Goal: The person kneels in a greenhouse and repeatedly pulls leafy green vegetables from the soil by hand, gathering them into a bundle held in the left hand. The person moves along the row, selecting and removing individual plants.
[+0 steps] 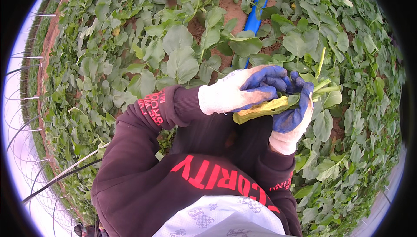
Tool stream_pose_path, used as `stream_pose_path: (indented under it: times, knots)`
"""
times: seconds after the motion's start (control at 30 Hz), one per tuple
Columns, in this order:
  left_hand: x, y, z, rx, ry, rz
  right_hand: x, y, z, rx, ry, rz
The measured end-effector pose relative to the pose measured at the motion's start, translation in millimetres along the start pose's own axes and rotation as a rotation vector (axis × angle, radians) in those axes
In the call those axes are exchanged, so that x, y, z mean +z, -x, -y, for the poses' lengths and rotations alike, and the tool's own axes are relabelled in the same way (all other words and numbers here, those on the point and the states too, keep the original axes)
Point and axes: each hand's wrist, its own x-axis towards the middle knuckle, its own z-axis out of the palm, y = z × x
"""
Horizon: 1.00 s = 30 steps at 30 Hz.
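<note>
My left hand (251, 89) wears a white knit glove with a blue coated palm and lies along a small bunch of leafy greens (260, 110), touching its yellowed leaves. My right hand (294, 110), gloved the same way, is closed around the stalks of that bunch. The pale green stalk ends (325, 89) stick out to the right of it, and one thin stalk points upward. Both hands are close together above my dark-clad lap. The fingertips of my left hand are partly hidden behind those of the right.
Dense leafy plants (180, 64) surround me on all sides. A blue hose (255, 17) runs over brown soil (229, 7) ahead. Thin hoops and a pale covering (19, 106) line the far left. A dark and a white rod (75, 163) cross at lower left.
</note>
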Motion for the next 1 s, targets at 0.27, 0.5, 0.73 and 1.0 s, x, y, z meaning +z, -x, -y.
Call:
stream_pose_path:
  times: [0.27,0.5,0.73,1.0]
  knots:
    - [-175,-70,0,-0.183,-0.942,-0.479,11,4,9,0.067,-0.145,-0.064]
    - [-294,-179,38,-0.692,-1.31,-0.994,10,-2,12,0.171,-0.118,-0.064]
    - [-372,-220,92,-0.444,-0.632,-1.177,7,-14,15,0.22,-0.1,-0.032]
    - [-134,-150,33,0.029,-0.571,-0.398,9,-20,8,0.109,-0.054,-0.205]
